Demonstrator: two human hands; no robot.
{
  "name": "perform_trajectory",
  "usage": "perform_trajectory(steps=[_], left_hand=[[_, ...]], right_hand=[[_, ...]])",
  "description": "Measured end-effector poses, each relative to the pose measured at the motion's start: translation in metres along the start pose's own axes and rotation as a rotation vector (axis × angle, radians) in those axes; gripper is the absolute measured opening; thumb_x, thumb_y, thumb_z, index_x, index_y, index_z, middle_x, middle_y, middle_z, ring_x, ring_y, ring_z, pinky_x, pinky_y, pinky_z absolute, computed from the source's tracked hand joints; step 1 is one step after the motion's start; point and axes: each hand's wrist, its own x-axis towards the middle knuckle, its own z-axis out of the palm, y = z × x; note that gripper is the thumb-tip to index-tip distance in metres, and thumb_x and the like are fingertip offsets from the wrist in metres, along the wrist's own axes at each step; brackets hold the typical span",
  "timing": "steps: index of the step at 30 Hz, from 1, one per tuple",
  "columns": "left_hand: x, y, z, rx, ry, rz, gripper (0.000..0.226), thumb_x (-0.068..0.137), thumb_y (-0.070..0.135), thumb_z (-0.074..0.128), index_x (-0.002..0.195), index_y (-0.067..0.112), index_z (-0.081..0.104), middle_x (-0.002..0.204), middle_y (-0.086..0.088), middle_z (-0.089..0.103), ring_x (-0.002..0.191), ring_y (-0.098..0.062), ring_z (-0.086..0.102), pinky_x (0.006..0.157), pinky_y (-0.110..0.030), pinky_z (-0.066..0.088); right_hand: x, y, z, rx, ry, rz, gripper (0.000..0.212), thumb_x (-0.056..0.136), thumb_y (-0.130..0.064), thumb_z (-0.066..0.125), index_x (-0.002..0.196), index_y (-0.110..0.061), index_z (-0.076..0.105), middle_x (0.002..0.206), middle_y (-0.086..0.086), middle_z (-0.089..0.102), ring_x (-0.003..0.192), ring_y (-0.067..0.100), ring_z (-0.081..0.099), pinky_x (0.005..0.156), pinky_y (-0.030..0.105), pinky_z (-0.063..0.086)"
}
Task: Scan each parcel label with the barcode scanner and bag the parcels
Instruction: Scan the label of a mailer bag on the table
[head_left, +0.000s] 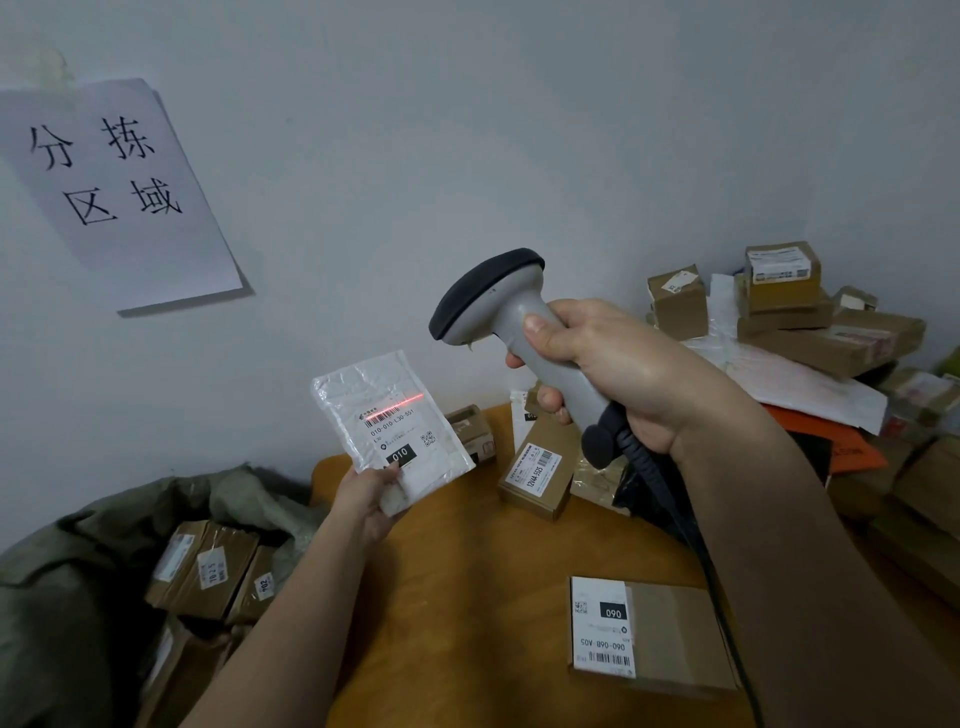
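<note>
Scanner (511, 332) being gripped by right hand (613, 374); left hand (363, 493) at seven o'clock pinching light, crinkly mailer (389, 431) by its bottom corner.

A white paper sign (111, 192) is hanging on the pale grey wall (519, 130) at upper left, tilting clockwise and casting a shadow along its lower edge. Four large black handwritten Chinese characters are showing on it, in two rows of two. A strip of tape is holding its top left corner. Below, a wooden table (467, 582) with an orange-brown top and a rounded far corner is sitting against the wall, filling the lower middle of the view.
</note>
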Motion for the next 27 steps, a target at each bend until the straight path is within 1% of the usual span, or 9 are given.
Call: perform_trajectory(steps=[7, 11, 14, 15, 17, 19, 22, 24, 27], left_hand=[[-0.006, 0.001, -0.024, -0.065, 0.01, 0.021, 0.046, 0.094, -0.013, 0.042, 0.129, 0.016, 0.051, 0.122, -0.012, 0.062, 0.105, -0.034, 0.061, 0.076, -0.055, 0.051], [-0.008, 0.003, -0.046, -0.084, 0.016, 0.045, 0.055, 0.092, -0.017, 0.034, 0.132, 0.015, 0.052, 0.129, -0.013, 0.06, 0.108, -0.034, 0.06, 0.078, -0.054, 0.05], [-0.013, 0.004, -0.071, -0.099, 0.052, 0.041, 0.049, 0.091, -0.017, 0.032, 0.116, 0.017, 0.057, 0.116, -0.01, 0.065, 0.095, -0.03, 0.064, 0.063, -0.046, 0.058], [-0.015, 0.004, -0.08, -0.104, 0.063, 0.033, 0.048, 0.092, -0.016, 0.033, 0.118, 0.017, 0.056, 0.116, -0.01, 0.065, 0.094, -0.029, 0.064, 0.061, -0.045, 0.059], [-0.015, 0.004, -0.101, -0.123, 0.097, 0.042, 0.05, 0.093, -0.014, 0.034, 0.128, 0.017, 0.052, 0.123, -0.01, 0.062, 0.102, -0.032, 0.062, 0.075, -0.05, 0.057], [-0.016, 0.004, -0.124, -0.124, 0.189, 0.099, 0.05, 0.095, -0.013, 0.036, 0.131, 0.019, 0.049, 0.123, -0.008, 0.06, 0.108, -0.033, 0.059, 0.089, -0.056, 0.051], [-0.02, 0.013, -0.154, -0.059, 0.406, 0.232, 0.054, 0.092, -0.014, 0.04, 0.133, 0.018, 0.049, 0.118, -0.005, 0.06, 0.107, -0.029, 0.06, 0.088, -0.049, 0.053], [-0.022, 0.025, -0.174, 0.053, 0.565, 0.316, 0.053, 0.089, -0.014, 0.037, 0.133, 0.012, 0.052, 0.119, -0.008, 0.062, 0.106, -0.028, 0.06, 0.085, -0.041, 0.052], [-0.018, 0.041, -0.203, 0.244, 0.764, 0.327, 0.043, 0.09, -0.007, 0.043, 0.13, 0.005, 0.054, 0.124, -0.017, 0.061, 0.111, -0.035, 0.059, 0.093, -0.039, 0.05]], right_hand=[[0.005, -0.004, 0.029, -0.024, -0.063, 0.018, 0.025, 0.105, -0.025, 0.043, 0.118, -0.006, 0.053, 0.105, 0.01, 0.056, 0.058, 0.013, 0.049, 0.054, 0.026, 0.043], [0.01, -0.002, 0.052, -0.059, -0.102, 0.031, 0.026, 0.105, -0.026, 0.043, 0.116, -0.005, 0.053, 0.093, 0.005, 0.056, 0.058, 0.013, 0.05, 0.054, 0.027, 0.044], [0.017, 0.003, 0.073, -0.068, -0.127, 0.042, 0.027, 0.104, -0.026, 0.044, 0.117, -0.004, 0.053, 0.096, 0.006, 0.058, 0.058, 0.013, 0.05, 0.055, 0.028, 0.044], [0.021, 0.005, 0.082, -0.061, -0.137, 0.048, 0.027, 0.104, -0.026, 0.044, 0.117, -0.004, 0.054, 0.1, 0.008, 0.059, 0.057, 0.013, 0.05, 0.056, 0.03, 0.045], [0.027, 0.011, 0.098, -0.023, -0.161, 0.084, 0.029, 0.104, -0.028, 0.046, 0.116, -0.004, 0.056, 0.103, 0.012, 0.059, 0.057, 0.013, 0.051, 0.057, 0.03, 0.045], [0.034, 0.02, 0.113, -0.009, -0.186, 0.137, 0.031, 0.103, -0.031, 0.048, 0.115, -0.004, 0.057, 0.092, 0.015, 0.059, 0.056, 0.014, 0.052, 0.056, 0.03, 0.045], [0.04, 0.034, 0.13, 0.014, -0.226, 0.229, 0.029, 0.102, -0.033, 0.049, 0.115, -0.008, 0.056, 0.074, 0.012, 0.055, 0.056, 0.016, 0.053, 0.055, 0.03, 0.045], [0.043, 0.044, 0.139, 0.032, -0.241, 0.276, 0.029, 0.102, -0.032, 0.05, 0.115, -0.007, 0.056, 0.074, 0.012, 0.054, 0.054, 0.015, 0.054, 0.053, 0.028, 0.045], [0.048, 0.059, 0.147, 0.04, -0.246, 0.326, 0.03, 0.102, -0.031, 0.05, 0.117, -0.006, 0.055, 0.08, 0.013, 0.054, 0.052, 0.013, 0.054, 0.049, 0.026, 0.045]])
